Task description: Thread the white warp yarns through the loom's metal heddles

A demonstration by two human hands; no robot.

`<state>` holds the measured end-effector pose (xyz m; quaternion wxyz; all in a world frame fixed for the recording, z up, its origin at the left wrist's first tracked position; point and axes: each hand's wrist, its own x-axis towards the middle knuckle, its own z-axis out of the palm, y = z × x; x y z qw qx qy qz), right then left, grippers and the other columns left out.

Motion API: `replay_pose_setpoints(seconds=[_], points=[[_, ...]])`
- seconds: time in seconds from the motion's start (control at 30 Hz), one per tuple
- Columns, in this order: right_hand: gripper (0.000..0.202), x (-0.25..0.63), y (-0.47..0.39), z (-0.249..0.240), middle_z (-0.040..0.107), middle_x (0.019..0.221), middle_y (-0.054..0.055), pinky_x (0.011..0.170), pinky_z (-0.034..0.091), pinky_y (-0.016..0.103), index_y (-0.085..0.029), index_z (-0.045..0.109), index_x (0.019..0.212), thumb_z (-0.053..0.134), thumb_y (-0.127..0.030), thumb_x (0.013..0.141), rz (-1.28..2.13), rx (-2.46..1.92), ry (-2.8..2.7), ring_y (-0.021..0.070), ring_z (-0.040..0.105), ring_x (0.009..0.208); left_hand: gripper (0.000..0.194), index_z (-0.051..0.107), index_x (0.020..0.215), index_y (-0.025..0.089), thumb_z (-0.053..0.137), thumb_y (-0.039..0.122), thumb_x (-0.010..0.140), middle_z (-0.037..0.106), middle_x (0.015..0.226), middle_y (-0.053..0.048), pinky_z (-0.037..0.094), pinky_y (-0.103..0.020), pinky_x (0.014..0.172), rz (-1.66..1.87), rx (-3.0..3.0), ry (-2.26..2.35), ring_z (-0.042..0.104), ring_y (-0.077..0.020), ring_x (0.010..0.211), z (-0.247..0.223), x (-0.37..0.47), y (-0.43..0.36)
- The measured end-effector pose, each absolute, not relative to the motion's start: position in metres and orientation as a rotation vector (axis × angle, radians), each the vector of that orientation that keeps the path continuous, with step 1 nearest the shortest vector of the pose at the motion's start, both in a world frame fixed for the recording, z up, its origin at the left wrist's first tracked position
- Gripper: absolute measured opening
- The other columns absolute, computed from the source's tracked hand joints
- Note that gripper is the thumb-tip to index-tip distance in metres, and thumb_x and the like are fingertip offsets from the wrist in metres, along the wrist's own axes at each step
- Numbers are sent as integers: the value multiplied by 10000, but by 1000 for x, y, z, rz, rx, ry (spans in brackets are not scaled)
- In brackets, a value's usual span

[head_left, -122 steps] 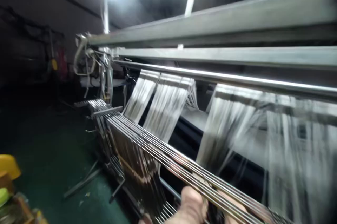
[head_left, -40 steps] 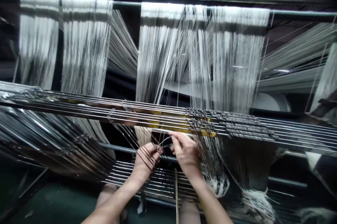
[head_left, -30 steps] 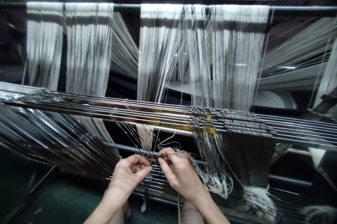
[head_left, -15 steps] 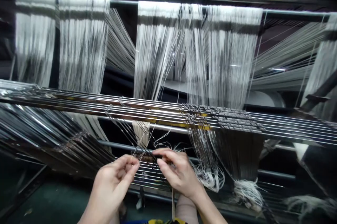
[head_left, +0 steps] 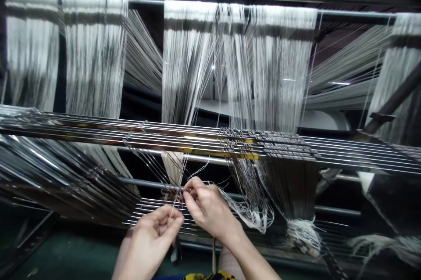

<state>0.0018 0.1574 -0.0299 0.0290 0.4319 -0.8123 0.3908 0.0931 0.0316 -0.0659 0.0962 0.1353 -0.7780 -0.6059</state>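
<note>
Two bare hands are working close together below the long metal rods [head_left: 362, 152] of a loom-like frame. The left hand [head_left: 151, 238] is pressing thumb and forefinger together, apparently pinching a fine pale thread [head_left: 173, 208] that is running up from those tips toward the right hand [head_left: 210, 210]. Right hand: thumb and forefinger are curling inward beside the lower ends of the dark slanting wires [head_left: 149, 163] — whether the tips are meeting on a wire or on thread, cannot tell. The thread is lying in front of the lower bars [head_left: 136, 210], just below a hanging cream bundle [head_left: 173, 168]. Loose thread ends [head_left: 259, 218] are trailing to the right, well apart from the left hand, and a knotted bunch [head_left: 304, 234] is hanging farther right. Sheets of pale yarn [head_left: 187, 52] are draping behind the rods. Judgement: the step in hand is looking like fine guiding of one thread at the wires; the next move is calling for light, even tension from the left and a steady wire on the right — too small to confirm any eye or loop there.
</note>
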Motion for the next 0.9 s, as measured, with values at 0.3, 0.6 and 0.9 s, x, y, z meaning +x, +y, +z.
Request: replay_pose_setpoints(seconds=[0.3,0.6,0.9], points=[[191,4,161,-35,597,688,14,587,412,235,-151,554,933,387,-223,876,1261,1349,-2393,116,544,572,362,511,763,161,539,522,752,532,466,51,231,-135,260,-2155,525,-2039,377,-40,242,-70,92,28],[157,2,167,-44,626,767,45,577,430,241,-152,549,871,406,-217,872,1354,1311,-2288,113,571,579,298,585,640,135,691,412,610,456,480,52,244,-139,392,-2005,568,-1996,347,-32,419,-62,85,31],[138,0,160,-39,625,742,48,568,452,254,-157,499,910,376,-207,872,1169,1350,-2419,143,599,598,254,595,730,151,649,377,629,459,539,47,310,-197,481,-1754,462,-2276,391,-77,492,-76,88,29]])
